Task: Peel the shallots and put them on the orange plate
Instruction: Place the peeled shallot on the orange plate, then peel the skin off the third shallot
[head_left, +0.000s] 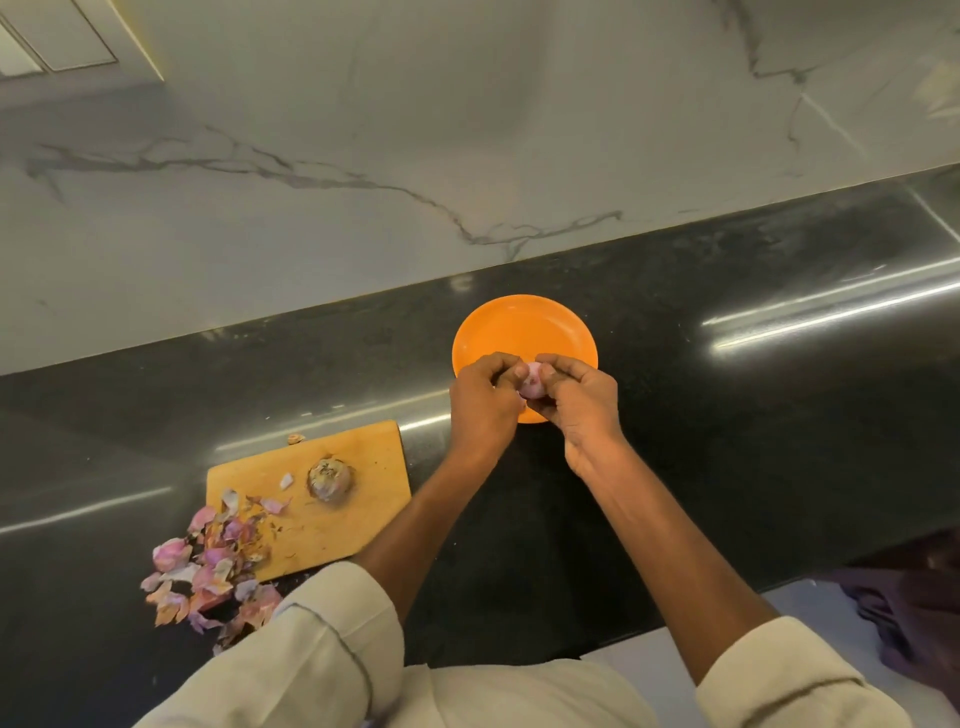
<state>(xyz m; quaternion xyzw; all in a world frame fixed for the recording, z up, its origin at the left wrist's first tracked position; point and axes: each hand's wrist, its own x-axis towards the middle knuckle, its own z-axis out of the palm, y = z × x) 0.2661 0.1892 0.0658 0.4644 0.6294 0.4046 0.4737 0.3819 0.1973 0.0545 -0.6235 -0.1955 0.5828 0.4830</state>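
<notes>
A pale marble-veined wall (363, 156) fills the upper half of the view, meeting a long, glossy black desk (727, 415) that runs diagonally from lower left to upper right, streaked with light reflections. To the right of the plate the desk lies bare and wide; its near edge cuts across the lower right corner, beyond which a dark purple cloth (904, 603) shows. A wooden cutting board (353, 499) sits left of centre, one unpeeled shallot (330, 479) on it, dry and brownish. A heap of pink and tan peels (208, 577) spills off the board's near left corner onto the desk. The orange plate (519, 327) rests near the wall edge, its visible part bare. Over its near rim, the left hand (483, 405) and right hand (576, 400) are together, fingertips pinched on a small shallot in hand (532, 385), pale pink and mostly peeled. Cream sleeves (322, 649) are rolled back to the elbows.
</notes>
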